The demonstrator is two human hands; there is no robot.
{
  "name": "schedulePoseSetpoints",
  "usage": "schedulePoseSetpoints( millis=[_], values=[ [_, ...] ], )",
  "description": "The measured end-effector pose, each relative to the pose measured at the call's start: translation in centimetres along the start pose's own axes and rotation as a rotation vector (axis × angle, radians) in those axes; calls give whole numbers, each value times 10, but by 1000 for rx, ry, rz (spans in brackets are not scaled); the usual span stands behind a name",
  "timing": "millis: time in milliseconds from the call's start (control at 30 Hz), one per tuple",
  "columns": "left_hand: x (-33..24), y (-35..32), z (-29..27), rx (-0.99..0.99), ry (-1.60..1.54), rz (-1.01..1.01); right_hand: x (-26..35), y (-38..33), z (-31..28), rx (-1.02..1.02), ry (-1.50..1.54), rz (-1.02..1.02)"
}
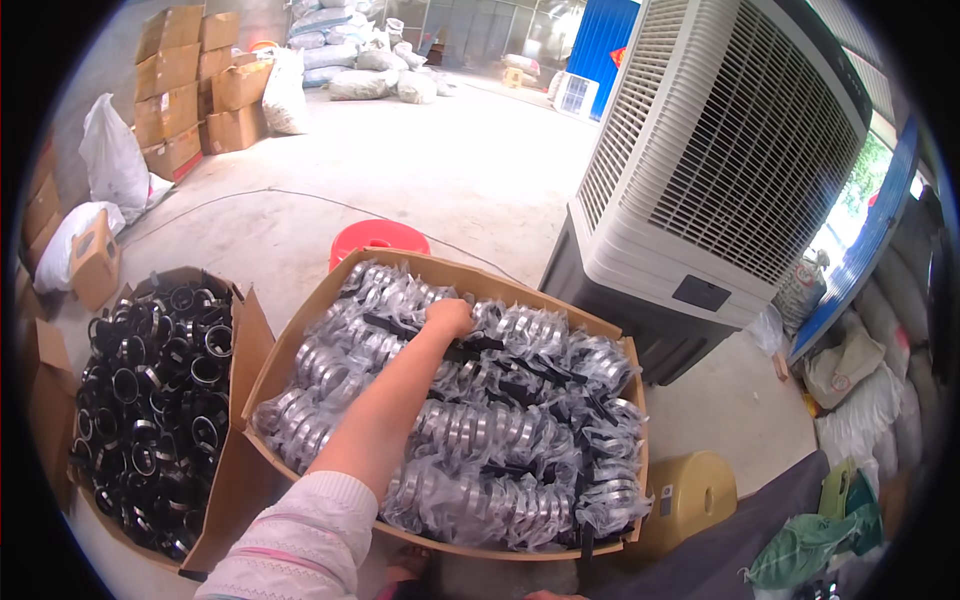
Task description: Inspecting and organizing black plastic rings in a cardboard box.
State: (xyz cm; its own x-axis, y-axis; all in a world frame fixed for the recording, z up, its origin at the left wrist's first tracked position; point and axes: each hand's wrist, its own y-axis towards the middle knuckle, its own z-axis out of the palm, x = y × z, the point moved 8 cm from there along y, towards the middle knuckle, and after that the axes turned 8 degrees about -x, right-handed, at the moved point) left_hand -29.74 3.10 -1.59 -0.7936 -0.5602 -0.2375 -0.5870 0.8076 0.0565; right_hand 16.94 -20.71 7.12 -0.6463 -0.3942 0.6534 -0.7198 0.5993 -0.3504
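My left hand reaches into the far part of a wide cardboard box. Its fingers are curled down among the wrapped pieces, and what they hold is hidden beneath the hand. Rows of silver round metal pieces fill this box, bagged in clear plastic, with black strips showing between the rows. A sliver of skin at the bottom edge, right of centre, seems to be my right hand; its fingers do not show.
Left of this box, a second carton holds many loose black rings. A red bucket stands behind, a grey air cooler at right, and a yellow stool nearby. Cartons and sacks line the back; a cable crosses the floor.
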Motion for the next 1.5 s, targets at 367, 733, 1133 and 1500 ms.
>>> schedulePoseSetpoints(
  millis=[367, 733, 1133, 1500],
  values=[
    [-4, -11, -8, -38, -45, 57, 14, 3, -7, 42, 16, 21],
    [-14, -32, -14, -215, -71, 155, -1, 69, -13, 267, -261, -93],
    [13, -32, -15, -329, -272, 45, 127, 379, -71, -550, -226, -413],
    [7, -43, -29, -450, -356, -3, 103, 415, -38, -516, -475, -166]
  ],
)
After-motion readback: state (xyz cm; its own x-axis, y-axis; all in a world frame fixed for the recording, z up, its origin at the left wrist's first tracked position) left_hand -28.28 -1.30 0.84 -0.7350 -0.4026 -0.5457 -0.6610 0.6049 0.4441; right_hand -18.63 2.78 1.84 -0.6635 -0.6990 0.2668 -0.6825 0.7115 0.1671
